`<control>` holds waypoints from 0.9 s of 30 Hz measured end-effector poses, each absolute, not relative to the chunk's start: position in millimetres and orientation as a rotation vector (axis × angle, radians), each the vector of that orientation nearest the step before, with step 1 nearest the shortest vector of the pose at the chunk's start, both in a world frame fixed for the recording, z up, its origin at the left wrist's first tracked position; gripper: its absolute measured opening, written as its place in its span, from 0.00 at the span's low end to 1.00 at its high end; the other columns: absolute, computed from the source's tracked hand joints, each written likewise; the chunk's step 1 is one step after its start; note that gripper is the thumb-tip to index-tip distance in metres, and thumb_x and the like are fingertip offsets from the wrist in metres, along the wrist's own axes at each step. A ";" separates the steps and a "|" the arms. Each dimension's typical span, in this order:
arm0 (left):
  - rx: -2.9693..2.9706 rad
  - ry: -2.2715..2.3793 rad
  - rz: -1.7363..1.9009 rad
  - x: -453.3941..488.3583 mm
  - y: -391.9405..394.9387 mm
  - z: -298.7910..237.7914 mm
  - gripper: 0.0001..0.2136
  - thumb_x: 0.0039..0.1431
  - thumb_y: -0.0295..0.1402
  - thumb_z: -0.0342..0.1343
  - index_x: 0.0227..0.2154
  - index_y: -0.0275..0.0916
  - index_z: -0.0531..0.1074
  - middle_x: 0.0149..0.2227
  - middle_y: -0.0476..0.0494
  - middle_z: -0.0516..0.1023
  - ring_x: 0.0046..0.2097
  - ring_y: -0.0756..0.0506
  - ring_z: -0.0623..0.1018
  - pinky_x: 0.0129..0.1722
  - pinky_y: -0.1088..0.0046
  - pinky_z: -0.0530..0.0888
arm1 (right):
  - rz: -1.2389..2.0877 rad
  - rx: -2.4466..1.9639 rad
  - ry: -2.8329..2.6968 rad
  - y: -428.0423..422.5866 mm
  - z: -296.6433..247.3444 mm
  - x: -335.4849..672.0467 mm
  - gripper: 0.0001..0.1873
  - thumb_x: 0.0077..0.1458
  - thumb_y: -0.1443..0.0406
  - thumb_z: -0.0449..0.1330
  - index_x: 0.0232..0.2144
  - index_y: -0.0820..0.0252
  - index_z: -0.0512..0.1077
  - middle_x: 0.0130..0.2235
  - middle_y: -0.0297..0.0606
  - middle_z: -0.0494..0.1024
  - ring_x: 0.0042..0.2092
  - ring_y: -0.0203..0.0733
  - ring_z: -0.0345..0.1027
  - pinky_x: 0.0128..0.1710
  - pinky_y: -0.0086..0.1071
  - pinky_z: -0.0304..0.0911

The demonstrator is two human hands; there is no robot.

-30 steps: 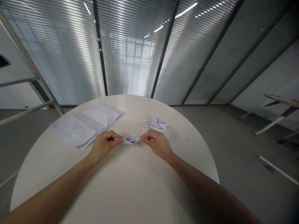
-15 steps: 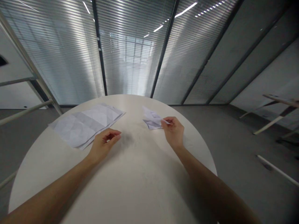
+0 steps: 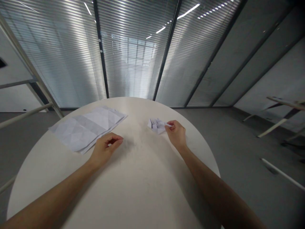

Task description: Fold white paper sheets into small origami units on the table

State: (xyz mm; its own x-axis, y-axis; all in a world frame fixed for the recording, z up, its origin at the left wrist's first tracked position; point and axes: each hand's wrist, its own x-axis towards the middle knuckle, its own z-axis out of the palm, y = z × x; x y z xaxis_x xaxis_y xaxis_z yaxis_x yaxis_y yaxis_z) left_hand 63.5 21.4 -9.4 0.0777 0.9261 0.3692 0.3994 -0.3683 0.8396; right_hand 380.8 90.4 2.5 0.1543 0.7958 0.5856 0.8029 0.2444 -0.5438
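On the right side of the round white table (image 3: 143,178), a small folded piece of white paper (image 3: 156,126) shows several creases and raised flaps. My right hand (image 3: 176,133) pinches its right edge between thumb and fingers. My left hand (image 3: 108,145) rests over the table at left of centre, thumb and fingertips brought together, with nothing visible at their tips. Just beyond that hand lies a stack of large creased white paper sheets (image 3: 88,127), their edges not quite lined up.
A glass partition with blinds (image 3: 133,63) stands behind the table. At the left is a pale metal frame (image 3: 26,114). Another table (image 3: 284,103) with slanted legs stands at the far right, on the grey floor (image 3: 233,136).
The folded paper in my right hand has changed from a wider, flatter look with a raised corner to a more compact, crumpled-looking shape. My left hand is nearly still.
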 end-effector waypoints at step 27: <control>2.349 2.221 0.715 12.1 25.5 21.9 0.23 0.53 0.50 0.51 0.47 0.41 0.71 0.51 0.37 0.71 0.52 0.31 0.68 0.48 0.52 0.66 | -0.070 -1.191 -1.775 62.1 13.9 353.8 0.06 0.54 0.64 0.55 0.30 0.58 0.70 0.32 0.35 0.72 0.29 0.36 0.63 0.31 0.30 0.60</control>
